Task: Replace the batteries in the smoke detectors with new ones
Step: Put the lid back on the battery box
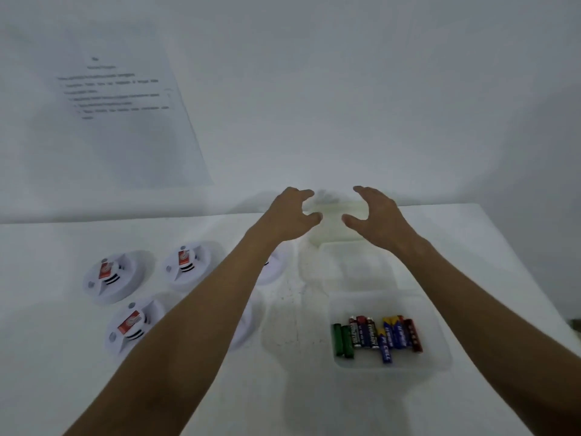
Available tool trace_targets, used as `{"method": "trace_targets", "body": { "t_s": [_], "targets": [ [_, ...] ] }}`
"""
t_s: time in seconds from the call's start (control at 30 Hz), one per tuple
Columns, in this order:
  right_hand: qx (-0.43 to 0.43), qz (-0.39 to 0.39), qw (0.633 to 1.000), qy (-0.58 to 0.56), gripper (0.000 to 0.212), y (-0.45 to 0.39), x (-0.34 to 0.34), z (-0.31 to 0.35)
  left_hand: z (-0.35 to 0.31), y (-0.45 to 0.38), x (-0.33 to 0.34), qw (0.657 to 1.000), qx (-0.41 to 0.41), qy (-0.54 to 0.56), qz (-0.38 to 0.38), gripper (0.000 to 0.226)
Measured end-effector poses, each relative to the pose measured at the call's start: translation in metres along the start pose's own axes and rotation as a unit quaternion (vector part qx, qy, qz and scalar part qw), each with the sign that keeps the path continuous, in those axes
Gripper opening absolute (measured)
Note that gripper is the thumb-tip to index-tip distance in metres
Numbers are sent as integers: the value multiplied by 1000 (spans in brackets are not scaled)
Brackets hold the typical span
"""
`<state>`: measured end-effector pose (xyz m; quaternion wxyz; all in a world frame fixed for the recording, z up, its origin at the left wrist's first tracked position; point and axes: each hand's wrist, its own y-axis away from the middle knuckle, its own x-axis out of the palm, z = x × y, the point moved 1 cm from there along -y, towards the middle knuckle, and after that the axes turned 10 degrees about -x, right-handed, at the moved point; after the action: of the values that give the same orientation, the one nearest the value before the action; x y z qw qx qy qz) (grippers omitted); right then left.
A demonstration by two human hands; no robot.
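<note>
White tabletop runs up to a pale wall, and both arms reach out over it toward the far edge. Left hand and right hand hover side by side with palms facing each other, fingers loosely curved and spread, holding nothing; between and beneath them sits something pale and blurred that I cannot make out. Near the right forearm, a clear plastic tray holds a row of batteries, green, red, blue and yellow, lying side by side. A second clear tray sits just beyond it. Left of the left forearm lie white round smoke detectors, three in plain view and others partly hidden behind the arm. A printed sheet of paper hangs on the wall at upper left, its text too blurred to read.
</note>
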<state>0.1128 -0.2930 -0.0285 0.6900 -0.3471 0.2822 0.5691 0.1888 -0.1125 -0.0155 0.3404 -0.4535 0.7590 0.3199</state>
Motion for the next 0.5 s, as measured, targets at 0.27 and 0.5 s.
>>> {"method": "trace_targets", "body": {
  "t_s": [0.27,0.5],
  "targets": [
    [93,85,992,9,77,-15,-17,-60,-16,-40,45,995,-90,-40,30,70],
    [149,95,981,-75,82,-22,-9,-73,-10,-46,58,987,-150,-57,11,79]
  ]
}}
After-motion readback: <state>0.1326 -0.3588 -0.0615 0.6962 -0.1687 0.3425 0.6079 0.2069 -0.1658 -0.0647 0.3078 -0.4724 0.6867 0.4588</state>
